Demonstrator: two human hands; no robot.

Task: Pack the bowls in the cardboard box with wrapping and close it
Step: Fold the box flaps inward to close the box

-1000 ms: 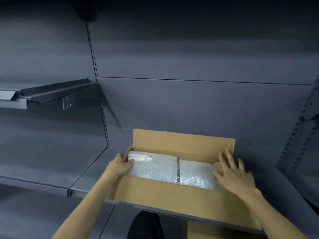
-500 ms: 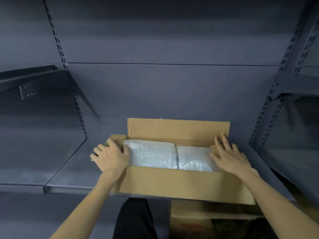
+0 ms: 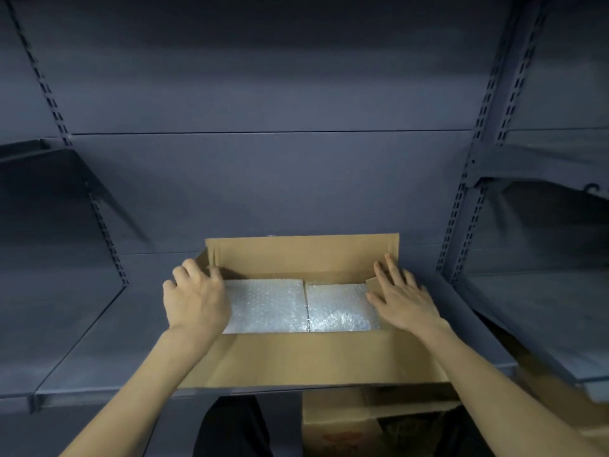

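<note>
A brown cardboard box (image 3: 306, 357) stands on a dark shelf, its rear flap (image 3: 301, 255) upright and its front flap folded down toward me. Inside lie two bundles of bubble wrap side by side, the left bundle (image 3: 267, 306) and the right bundle (image 3: 339, 308); whatever they hold is hidden. My left hand (image 3: 196, 298) lies flat on the left side flap, pressing it inward over the box's left end. My right hand (image 3: 403, 300) lies flat on the right side flap (image 3: 371, 285), fingers spread.
The box sits on a grey metal shelf (image 3: 108, 357) with a slotted upright (image 3: 461, 219) at the right and another at the left. A second cardboard box (image 3: 339, 423) stands below the shelf edge. Neighbouring shelves sit to both sides.
My view has shifted right and down. My left hand moved from the left bundle's edge onto the left side flap and folded it inward. My right hand stayed on the right flap.
</note>
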